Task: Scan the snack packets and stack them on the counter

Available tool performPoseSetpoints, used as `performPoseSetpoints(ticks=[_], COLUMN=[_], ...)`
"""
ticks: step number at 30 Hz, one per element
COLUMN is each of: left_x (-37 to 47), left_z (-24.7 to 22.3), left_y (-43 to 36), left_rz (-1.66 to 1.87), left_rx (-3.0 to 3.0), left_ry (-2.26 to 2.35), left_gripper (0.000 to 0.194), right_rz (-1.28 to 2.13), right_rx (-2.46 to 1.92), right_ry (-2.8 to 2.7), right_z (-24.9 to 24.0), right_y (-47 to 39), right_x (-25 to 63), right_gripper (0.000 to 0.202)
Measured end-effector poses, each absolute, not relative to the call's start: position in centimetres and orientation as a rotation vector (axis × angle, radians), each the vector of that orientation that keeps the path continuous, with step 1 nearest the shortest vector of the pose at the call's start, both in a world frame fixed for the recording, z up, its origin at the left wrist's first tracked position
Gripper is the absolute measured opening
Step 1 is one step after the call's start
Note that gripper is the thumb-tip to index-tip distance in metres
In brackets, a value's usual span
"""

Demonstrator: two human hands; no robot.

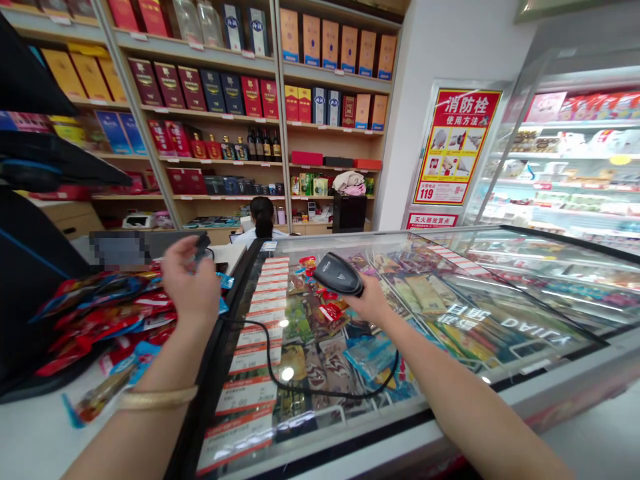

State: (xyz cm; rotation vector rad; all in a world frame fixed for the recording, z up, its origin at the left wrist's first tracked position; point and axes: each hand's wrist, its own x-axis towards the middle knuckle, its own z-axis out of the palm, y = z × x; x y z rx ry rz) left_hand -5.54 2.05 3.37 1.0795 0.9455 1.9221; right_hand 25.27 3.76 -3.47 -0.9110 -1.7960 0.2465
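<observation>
My right hand (pixel 373 300) is closed around the handle of a black barcode scanner (pixel 339 273), held above the glass top of a chest freezer (pixel 500 363). The scanner's head points left, and its black cable (pixel 270 353) loops over the glass. My left hand (pixel 193 280), with a bracelet on the wrist, is raised at the right side of a heap of snack packets (pixel 135 313). Its fingers are curled, and a small dark thing (pixel 202 244) shows at the fingertips, too unclear to name. Red candy-like packets (pixel 331 311) show beside the scanner, partly hidden by it.
A dark monitor and stand (pixel 30 280) rise at the left of the white counter (pixel 40 433). Price labels (pixel 253 357) line the freezer's left side. Beyond, a person (pixel 263 217) is before shelves of boxed bottles (pixel 215 90). A refrigerated display (pixel 575 160) stands right.
</observation>
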Motion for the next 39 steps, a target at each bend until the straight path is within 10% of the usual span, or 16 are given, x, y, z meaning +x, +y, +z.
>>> performPoseSetpoints(ticks=[17,31,39], left_x=[5.8,2.6,-0.5], left_z=[-6.4,-2.1,-0.7], left_y=[0.3,0.8,1.0], left_rz=[0.388,1.566,1.528], left_rx=[2.677,1.356,0.400], left_ry=[1.242,1.130,0.714], left_gripper=[0.047,0.015,0.018], right_rz=[0.166,0.159,0.200], right_rx=[-1.004,-0.982,-0.936], right_ry=[-1.804,-1.790,-1.808], right_z=[-3.6,-3.8,-3.7], right_y=[4.5,4.4,4.5], right_x=[26.0,26.0,26.2], right_gripper=[0.017,0.018,0.023])
